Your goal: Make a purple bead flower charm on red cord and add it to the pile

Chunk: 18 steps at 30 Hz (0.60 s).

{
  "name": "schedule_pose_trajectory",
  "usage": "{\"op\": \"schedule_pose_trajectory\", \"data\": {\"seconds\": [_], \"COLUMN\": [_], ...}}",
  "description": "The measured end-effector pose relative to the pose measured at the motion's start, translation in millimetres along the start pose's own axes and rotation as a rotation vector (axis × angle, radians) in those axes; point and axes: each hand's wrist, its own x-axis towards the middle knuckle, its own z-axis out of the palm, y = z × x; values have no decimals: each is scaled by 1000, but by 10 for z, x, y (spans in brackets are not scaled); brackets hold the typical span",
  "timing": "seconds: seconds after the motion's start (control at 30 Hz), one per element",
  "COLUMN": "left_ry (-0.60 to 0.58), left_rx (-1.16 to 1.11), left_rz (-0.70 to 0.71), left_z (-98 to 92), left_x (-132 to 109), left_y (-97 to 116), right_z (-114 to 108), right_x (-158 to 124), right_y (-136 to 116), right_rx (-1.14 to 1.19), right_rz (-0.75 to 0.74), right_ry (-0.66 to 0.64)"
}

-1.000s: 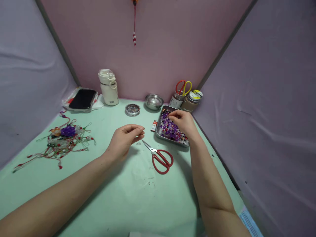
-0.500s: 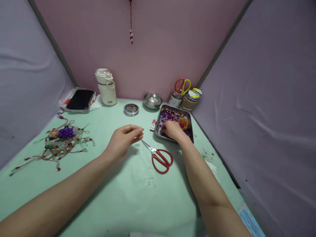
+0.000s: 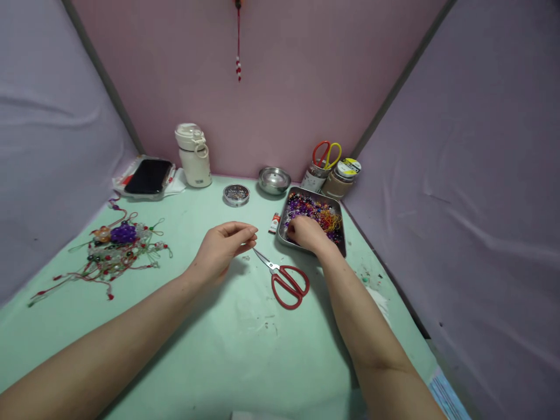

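My left hand [image 3: 227, 245] is over the middle of the table, thumb and fingers pinched together; anything between them is too small to name. My right hand [image 3: 306, 231] reaches into the left part of a metal tray [image 3: 280, 235] of purple, orange and clear beads [image 3: 306, 205] and yellow thread. Its fingers are curled down among the beads, the tips partly hidden. Red-handled scissors [image 3: 286, 281] lie between my arms, their points just below my left fingertips. A small red and white packet [image 3: 274, 223] sits left of the tray.
Beaded strings [image 3: 118, 248] lie at the left, below a black phone [image 3: 149, 177]. Along the back stand a cream bottle [image 3: 195, 160], a round bead case [image 3: 236, 195], a steel bowl [image 3: 273, 181], a jar with scissors [image 3: 314, 177] and a lidded jar [image 3: 341, 179].
The whole view has shifted slightly, so objects appear a little further right. Both hands keep nearly the same pose and place, the right one still in the tray.
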Motion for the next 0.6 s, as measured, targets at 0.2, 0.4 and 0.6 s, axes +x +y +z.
{"op": "schedule_pose_trajectory", "data": {"seconds": [0.2,0.4,0.6], "left_ry": [7,-32,-88], "left_rx": [-12,2,-1], "left_rz": [1,-2,-53], "left_z": [-4,-23,-7], "left_x": [7,11,-39], "left_y": [2,-16,32], "right_z": [-207,-259,-217], "right_x": [-83,-132,-105], "right_y": [-30,-170,-317], "right_rx": [225,691,1411], "right_rz": [-48,-164,-48], "right_ry": [206,293,136]}}
